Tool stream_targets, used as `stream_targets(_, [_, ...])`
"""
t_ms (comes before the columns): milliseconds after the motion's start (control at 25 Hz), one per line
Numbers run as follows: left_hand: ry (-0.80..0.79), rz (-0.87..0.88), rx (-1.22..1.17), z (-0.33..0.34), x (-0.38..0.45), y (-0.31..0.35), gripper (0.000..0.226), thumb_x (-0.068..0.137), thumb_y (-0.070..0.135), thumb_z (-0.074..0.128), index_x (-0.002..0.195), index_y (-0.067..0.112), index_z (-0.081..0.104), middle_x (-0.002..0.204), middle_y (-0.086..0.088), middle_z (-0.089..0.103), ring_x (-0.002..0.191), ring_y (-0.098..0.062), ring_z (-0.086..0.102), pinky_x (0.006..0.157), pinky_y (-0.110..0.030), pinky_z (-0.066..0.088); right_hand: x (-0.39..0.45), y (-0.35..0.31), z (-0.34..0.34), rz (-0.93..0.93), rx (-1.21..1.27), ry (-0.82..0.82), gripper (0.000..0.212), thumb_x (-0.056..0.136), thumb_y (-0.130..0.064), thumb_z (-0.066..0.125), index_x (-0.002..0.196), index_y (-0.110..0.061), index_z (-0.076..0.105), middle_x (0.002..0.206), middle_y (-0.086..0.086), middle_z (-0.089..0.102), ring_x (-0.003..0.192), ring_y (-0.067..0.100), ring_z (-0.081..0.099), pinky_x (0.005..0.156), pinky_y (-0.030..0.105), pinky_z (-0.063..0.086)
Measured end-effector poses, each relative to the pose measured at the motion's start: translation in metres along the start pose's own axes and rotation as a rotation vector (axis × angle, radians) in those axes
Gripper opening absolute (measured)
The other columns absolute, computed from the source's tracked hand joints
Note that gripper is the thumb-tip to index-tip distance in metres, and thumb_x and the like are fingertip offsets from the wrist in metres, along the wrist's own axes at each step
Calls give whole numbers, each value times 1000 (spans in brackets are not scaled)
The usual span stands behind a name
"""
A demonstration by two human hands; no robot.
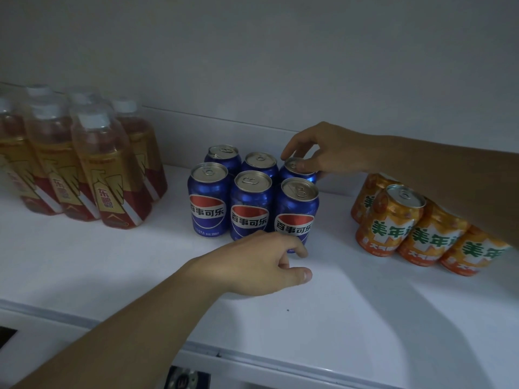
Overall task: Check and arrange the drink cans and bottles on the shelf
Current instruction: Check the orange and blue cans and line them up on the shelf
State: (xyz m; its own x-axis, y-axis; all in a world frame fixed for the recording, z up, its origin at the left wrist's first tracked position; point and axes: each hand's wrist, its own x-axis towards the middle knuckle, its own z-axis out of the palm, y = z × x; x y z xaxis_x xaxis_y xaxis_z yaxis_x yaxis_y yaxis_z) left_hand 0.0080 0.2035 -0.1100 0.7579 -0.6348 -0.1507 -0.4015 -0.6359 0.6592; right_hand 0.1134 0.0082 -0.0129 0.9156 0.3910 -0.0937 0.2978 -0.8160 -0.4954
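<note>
- The right hand (317, 148) is reaching in from the right edge, forearm stretching across above the orange cans (415, 228), wrist slightly bent down.
- Its fingers are curling over the back-right blue can (298, 170): the thumb is lying on the lid, the index finger is touching the far rim, and another fingertip is showing beside the can's right wall, so the hand is gripping this can from above.
- The left hand (261, 262) is coming in from the lower left, forearm running diagonally up from the bottom edge, palm facing down just above the white shelf (351, 304).
- Its fingers are loosely bending and holding nothing; the fingertips are sitting right at the base of the front-right blue can (297, 210), and the thumb is pointing right along the shelf. I cannot tell whether the fingertips are touching that can.
- The blue cans (250, 192) are standing upright mid-shelf in 2 rows of 3, packed close together, labels facing forward.
- The bottles (81, 161) with white caps and amber drink are standing in a cluster at the left, well apart from the blue cans.
- The orange cans are grouping at the right, partly hiding under the right forearm.
</note>
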Motion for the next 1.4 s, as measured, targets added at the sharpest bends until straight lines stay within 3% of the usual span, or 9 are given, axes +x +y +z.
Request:
stream_targets(240, [-3, -1, -2, 2, 1, -2, 43, 92, 53, 60, 131, 36, 55, 93, 12, 68, 80, 2, 63, 71, -19, 47, 0, 0, 0, 24, 21, 19, 25, 97, -23, 71, 122, -22, 68, 122, -1, 64, 90, 12, 69, 72, 26, 64])
stream_targets(520, [-18, -11, -23, 1, 0, -2, 40, 92, 52, 61, 129, 37, 57, 92, 12, 69, 78, 2, 64, 72, -21, 51, -1, 1, 2, 30, 23, 46, 27, 96, -23, 72, 123, -19, 68, 121, 1, 66, 94, 18, 71, 78, 36, 66])
stream_targets(640, [-45, -12, -57, -1, 1, -4, 25, 92, 50, 62, 112, 35, 65, 88, 10, 69, 74, 0, 65, 75, -28, 58, -4, -1, 2, 24, -60, 42, 28, 99, -28, 68, 126, -22, 66, 123, -1, 64, 99, 17, 69, 78, 29, 62])
stream_targets(760, [-58, -10, -39, -2, 0, -6, 22, 92, 49, 62, 94, 28, 69, 86, 6, 71, 70, -2, 63, 70, -29, 56, -12, -18, 9, -210, -248, 281, 28, 100, -31, 65, 126, -22, 64, 117, -3, 64, 103, 13, 61, 83, 17, 47])
stream_targets(840, [-67, -18, -21, -5, -1, -8, 25, 92, 49, 61, 90, 26, 69, 85, 5, 72, 68, -1, 60, 68, -28, 54, -20, -41, 21, -409, -263, 288, 32, 98, -39, 67, 125, -22, 66, 112, -8, 64, 100, 7, 55, 80, 6, 38])
stream_targets(1000, [-85, -30, -22, -13, -9, -13, 27, 92, 50, 60, 89, 25, 70, 83, 2, 71, 66, -3, 59, 69, -36, 56, -16, -56, 45, -404, -428, 85, 40, 93, -51, 68, 124, -26, 64, 117, -6, 67, 104, 12, 55, 90, 32, 47])
stream_targets(1200, [-106, -31, -27, -17, -23, -15, 23, 95, 46, 60, 93, 25, 71, 81, 4, 69, 66, -1, 56, 67, -30, 52, -20, -64, 44, -346, -206, 32, 38, 91, -33, 76, 118, -29, 49, 113, -4, 66, 87, 4, 60, 70, 24, 47])
stream_targets(1280, [-84, -43, -45, -21, -26, -13, 21, 98, 39, 58, 92, 24, 71, 74, 8, 68, 66, -3, 59, 69, -33, 54, -29, -73, 23, -358, -70, 104, 40, 93, -26, 75, 116, -31, 42, 114, -5, 68, 90, 9, 67, 72, 27, 55])
stream_targets(1400, [104, -27, -458, -27, -24, 2, 28, 104, 19, 48, 86, 8, 67, 57, 7, 53, 51, -9, 46, 50, -25, 42, -54, -77, -33, -381, 171, 291, 40, 93, -17, 74, 116, -28, 44, 112, 0, 72, 96, 18, 74, 82, 38, 64])
